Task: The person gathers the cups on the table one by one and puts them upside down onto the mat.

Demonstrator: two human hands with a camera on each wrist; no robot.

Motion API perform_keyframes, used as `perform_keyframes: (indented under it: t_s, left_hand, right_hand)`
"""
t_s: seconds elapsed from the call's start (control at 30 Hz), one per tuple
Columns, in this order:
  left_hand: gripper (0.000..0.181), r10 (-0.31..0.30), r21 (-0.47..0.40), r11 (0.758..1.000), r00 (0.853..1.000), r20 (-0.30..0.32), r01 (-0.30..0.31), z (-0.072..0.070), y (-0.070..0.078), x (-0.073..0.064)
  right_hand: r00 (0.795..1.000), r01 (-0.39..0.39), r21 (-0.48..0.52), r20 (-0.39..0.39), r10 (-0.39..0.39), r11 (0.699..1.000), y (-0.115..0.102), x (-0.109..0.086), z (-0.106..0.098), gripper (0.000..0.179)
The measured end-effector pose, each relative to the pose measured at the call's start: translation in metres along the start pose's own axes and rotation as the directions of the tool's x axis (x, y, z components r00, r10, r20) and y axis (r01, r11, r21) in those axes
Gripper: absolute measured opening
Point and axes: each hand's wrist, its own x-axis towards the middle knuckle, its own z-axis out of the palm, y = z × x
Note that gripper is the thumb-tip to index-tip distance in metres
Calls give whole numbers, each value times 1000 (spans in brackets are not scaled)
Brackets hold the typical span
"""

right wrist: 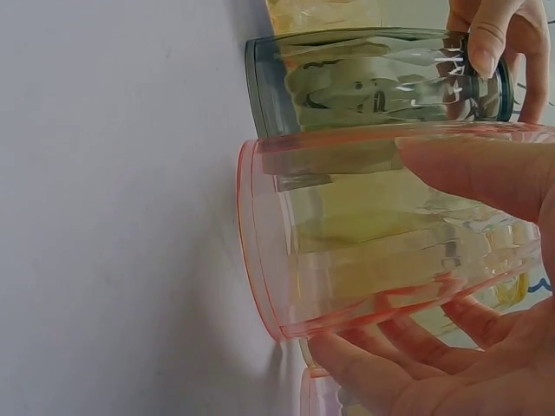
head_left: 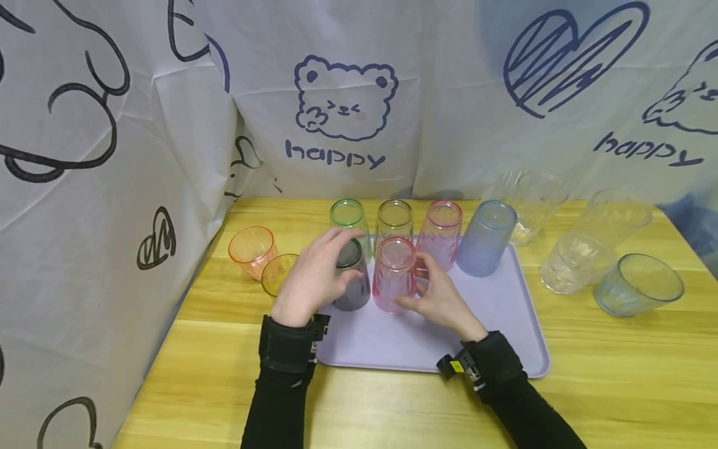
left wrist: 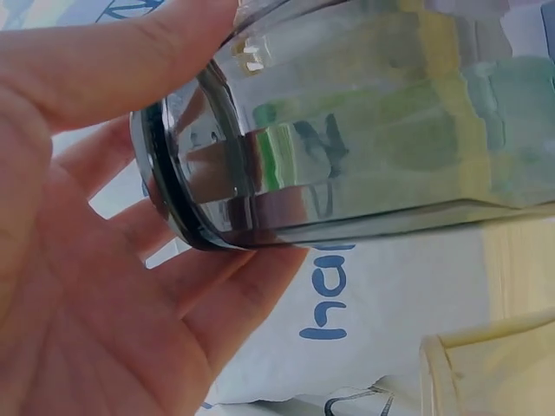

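On a lilac tray, toward nine o'clock, a person's left hand grips an upside-down gray glass, the right hand a pink glass at its three o'clock

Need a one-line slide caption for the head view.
Left hand on an upside-down gray glass, right hand on the upside-down front pink glass, lilac tray beneath.
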Motion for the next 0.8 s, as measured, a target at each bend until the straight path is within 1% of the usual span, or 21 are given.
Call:
perform_keyframes:
  t_s: [0.33,0.57,0.7,0.8]
  left_hand:
    - [66,11,-8,1000,1000,1,-11,2,-1,-1]
    - [68,12,17,1000,1000,-10,-12,2,-1,0]
    - [69,15,27,1000,1000,-25,-14,3,0,0]
    - [66,21,22,1000,998,-52,-20,3,0,1]
  right_hand:
    - [1000,-8,3,24,8,1000,1,-2,-1,80]
    - [1000,16,-10,13,-16,1000,0,-2,-6,79]
    - [1000,26,11,11,-27,1000,-1,-2,-10,82]
    - [1000,25,32,17,-26,999,-3,-3,-15,85]
